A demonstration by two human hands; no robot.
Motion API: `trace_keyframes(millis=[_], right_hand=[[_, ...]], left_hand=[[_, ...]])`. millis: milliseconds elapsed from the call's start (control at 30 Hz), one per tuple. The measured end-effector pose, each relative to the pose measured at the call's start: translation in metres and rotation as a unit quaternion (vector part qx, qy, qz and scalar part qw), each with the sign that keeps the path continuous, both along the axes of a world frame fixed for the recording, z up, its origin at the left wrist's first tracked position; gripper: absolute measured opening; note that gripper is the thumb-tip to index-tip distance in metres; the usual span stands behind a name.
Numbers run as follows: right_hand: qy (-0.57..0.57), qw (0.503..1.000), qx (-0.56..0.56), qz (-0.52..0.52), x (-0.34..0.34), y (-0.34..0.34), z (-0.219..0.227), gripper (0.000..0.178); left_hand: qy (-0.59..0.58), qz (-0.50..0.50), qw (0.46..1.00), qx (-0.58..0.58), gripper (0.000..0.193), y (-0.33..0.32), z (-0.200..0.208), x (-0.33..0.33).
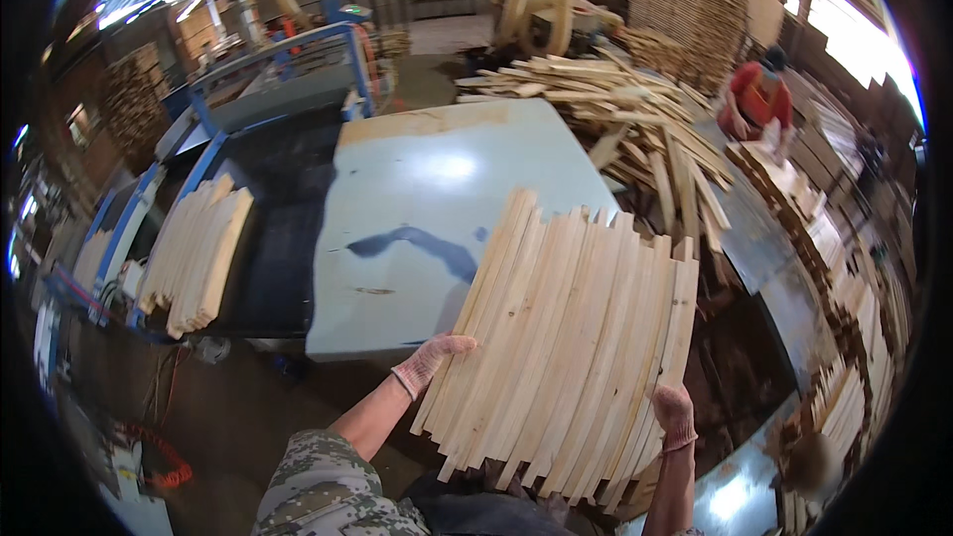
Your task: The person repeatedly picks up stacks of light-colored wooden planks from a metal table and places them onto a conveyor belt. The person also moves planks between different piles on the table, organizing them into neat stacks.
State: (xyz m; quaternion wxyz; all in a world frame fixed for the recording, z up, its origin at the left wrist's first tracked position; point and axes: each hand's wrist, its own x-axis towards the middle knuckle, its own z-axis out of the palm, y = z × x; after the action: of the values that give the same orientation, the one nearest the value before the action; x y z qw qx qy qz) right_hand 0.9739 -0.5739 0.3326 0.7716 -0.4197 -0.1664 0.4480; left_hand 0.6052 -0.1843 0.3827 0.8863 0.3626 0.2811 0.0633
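Between my two gloved hands is a wide bundle of pale wooden strips (561,347), laid side by side with uneven ends. My left hand (433,357), in a pinkish knit glove, presses against the bundle's left edge. On the opposite edge, my right hand (674,412) grips in a matching glove; the fingers of both hands are partly hidden by the wood. The bundle's far end overlaps the near right part of a pale, shiny tabletop (427,228) with a dark blue worn patch.
Left of the tabletop, a black conveyor belt (273,228) in a blue frame carries another strip bundle (199,253). Loose boards (606,99) lie heaped beyond the table. A person in red (759,99) works at far right, beside a long row of stacked wood (824,238). An orange coiled hose (164,452) lies lower left.
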Motion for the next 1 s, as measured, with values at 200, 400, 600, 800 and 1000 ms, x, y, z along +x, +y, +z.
trace_keyframes(millis=[200,400,600,800,1000], right_hand=[[0.032,0.978,-0.171,0.117,0.007,0.168,0.007,0.064],[-0.047,0.976,-0.18,0.112,-0.042,0.293,0.042,0.056],[-0.046,0.977,-0.178,0.111,-0.04,0.4,0.027,0.044],[-0.028,0.974,-0.15,0.167,-0.099,0.497,0.051,0.031],[-0.001,0.965,-0.147,0.219,-0.182,0.594,0.054,0.034]], left_hand=[[0.061,0.127,0.99,0.017,0.044,0.076,-0.004,-0.074],[0.106,0.183,0.974,0.077,0.055,0.136,-0.001,-0.113],[0.303,0.131,0.854,0.402,0.078,0.232,0.039,-0.106],[0.622,0.044,0.627,0.467,0.098,0.284,0.098,-0.11],[0.665,0.054,0.571,0.478,0.102,0.31,0.067,-0.177]])
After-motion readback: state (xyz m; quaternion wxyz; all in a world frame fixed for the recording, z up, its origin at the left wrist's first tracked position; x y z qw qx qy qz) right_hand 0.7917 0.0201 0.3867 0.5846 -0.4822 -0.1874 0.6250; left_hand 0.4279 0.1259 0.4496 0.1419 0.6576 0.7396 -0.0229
